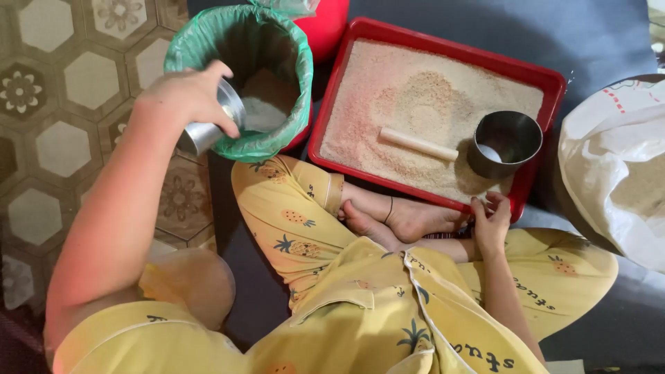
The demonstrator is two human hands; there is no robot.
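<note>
Left hand tips steel cup into grain-filled green-lined bin.

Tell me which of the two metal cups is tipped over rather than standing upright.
The steel cup in the left hand, tilted over the green-lined bin. The other round steel cup stands upright in the grain on the red tray.

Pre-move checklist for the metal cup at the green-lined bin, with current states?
1. Left hand grips the small metal cup: ok.
2. Cup tilted over the rim of the green-lined bin: ok.
3. Cup emptied: cannot tell, its mouth faces away.
4. Red rectangular tray of grain lies flat: ok.
5. Second, larger metal cup upright in the tray, pale wooden stick beside it: ok.
6. Right hand free, at the tray's near edge: ok.
</note>
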